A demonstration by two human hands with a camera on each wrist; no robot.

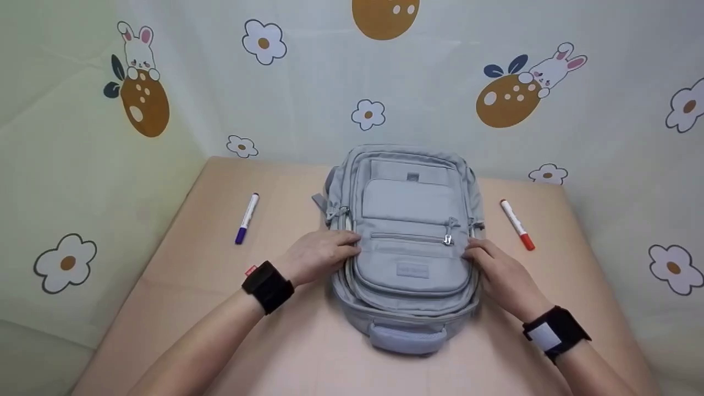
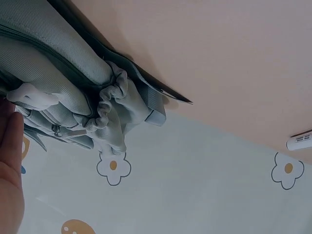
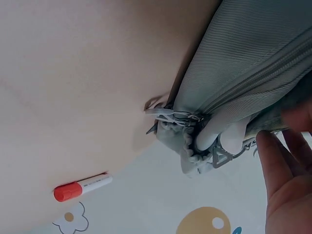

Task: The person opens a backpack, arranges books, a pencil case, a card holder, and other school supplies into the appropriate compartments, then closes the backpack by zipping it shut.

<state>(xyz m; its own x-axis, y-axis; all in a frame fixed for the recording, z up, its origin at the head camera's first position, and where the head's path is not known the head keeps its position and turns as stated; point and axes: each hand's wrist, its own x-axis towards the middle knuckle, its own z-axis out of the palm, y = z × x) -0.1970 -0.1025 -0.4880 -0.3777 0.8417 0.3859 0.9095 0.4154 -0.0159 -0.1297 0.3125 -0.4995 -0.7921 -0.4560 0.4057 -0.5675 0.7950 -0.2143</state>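
A light grey backpack (image 1: 407, 203) lies on its back on the table, its front panel facing up and its top handle (image 1: 408, 338) toward me. My left hand (image 1: 316, 256) grips the left edge of the front panel with fingers and thumb. On the opposite edge, my right hand (image 1: 506, 275) pinches the panel between thumb and fingers. The right wrist view shows the front compartment's zipper (image 3: 263, 73) running along the side, with a gap beneath the panel near the fingertips. In the left wrist view only part of the left hand (image 2: 10, 165) shows.
A white marker with a purple cap (image 1: 247, 218) lies left of the backpack. One with a red cap (image 1: 517, 224) is on the right. Patterned white cloth (image 1: 308, 82) surrounds the table (image 1: 181, 258) at the back and sides.
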